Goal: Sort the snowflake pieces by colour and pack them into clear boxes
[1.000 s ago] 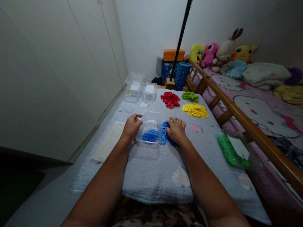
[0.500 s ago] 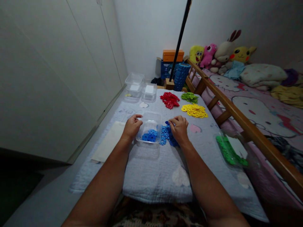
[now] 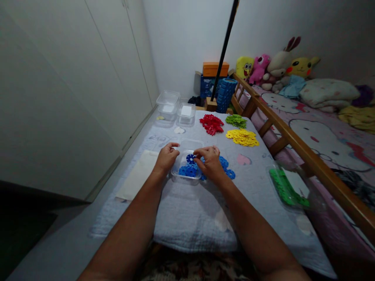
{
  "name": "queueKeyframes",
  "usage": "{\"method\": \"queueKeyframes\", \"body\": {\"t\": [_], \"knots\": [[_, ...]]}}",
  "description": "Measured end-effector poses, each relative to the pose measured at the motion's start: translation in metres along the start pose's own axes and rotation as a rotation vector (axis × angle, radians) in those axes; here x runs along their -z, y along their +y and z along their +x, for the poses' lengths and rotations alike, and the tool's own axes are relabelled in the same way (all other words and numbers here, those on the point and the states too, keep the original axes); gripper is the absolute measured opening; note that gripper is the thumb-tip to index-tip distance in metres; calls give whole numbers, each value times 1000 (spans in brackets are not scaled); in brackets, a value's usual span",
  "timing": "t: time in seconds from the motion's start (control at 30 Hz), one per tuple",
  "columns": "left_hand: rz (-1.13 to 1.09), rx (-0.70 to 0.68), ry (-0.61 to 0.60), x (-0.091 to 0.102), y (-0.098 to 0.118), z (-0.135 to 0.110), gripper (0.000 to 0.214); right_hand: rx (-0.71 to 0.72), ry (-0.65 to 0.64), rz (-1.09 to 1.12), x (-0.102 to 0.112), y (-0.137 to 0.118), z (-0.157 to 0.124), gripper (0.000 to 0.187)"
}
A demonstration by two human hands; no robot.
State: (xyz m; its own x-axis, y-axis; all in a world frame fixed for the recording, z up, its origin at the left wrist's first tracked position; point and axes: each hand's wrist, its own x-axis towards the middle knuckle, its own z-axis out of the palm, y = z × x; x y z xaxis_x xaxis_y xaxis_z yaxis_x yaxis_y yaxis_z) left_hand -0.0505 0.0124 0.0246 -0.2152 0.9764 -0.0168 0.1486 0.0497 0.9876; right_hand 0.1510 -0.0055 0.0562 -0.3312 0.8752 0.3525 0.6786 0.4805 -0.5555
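A clear plastic box (image 3: 190, 143) sits on the pale blue cloth with blue flower-shaped pieces (image 3: 187, 170) in its bottom. My left hand (image 3: 166, 158) grips the box's left rim, fingers curled. My right hand (image 3: 208, 162) reaches over the box's right rim, fingers closed on blue pieces, one blue piece (image 3: 191, 158) showing at the fingertips above the box. More loose blue pieces (image 3: 227, 168) lie on the cloth just right of that hand.
Red (image 3: 211, 123), light green (image 3: 236, 120) and yellow (image 3: 242, 137) piles lie farther back. Two clear boxes (image 3: 175, 108) stand at the back left, a clear box of green pieces (image 3: 285, 188) at the right. A wooden bed rail (image 3: 295, 141) runs along the right; a black pole (image 3: 224, 48) rises behind.
My right hand gathered blue pieces from the pile on the cloth and carried them left over the box. The left hand stayed on the box rim.
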Motion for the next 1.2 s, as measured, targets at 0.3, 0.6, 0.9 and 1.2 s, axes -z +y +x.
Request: {"method": "queueKeyframes", "body": {"t": [0.3, 0.6, 0.9, 1.2], "knots": [[9, 6, -11, 0, 2, -1, 42, 56, -207, -92, -7, 0, 1, 17], [6, 16, 6, 0, 5, -3, 42, -9, 68, -52, 20, 21, 2, 19], [34, 24, 46, 5, 7, 0, 43, -168, -65, -296, 14, 57, -4, 26], [48, 18, 76, 7, 3, 2, 43, -159, -39, -302, 7, 56, -6, 18]]}}
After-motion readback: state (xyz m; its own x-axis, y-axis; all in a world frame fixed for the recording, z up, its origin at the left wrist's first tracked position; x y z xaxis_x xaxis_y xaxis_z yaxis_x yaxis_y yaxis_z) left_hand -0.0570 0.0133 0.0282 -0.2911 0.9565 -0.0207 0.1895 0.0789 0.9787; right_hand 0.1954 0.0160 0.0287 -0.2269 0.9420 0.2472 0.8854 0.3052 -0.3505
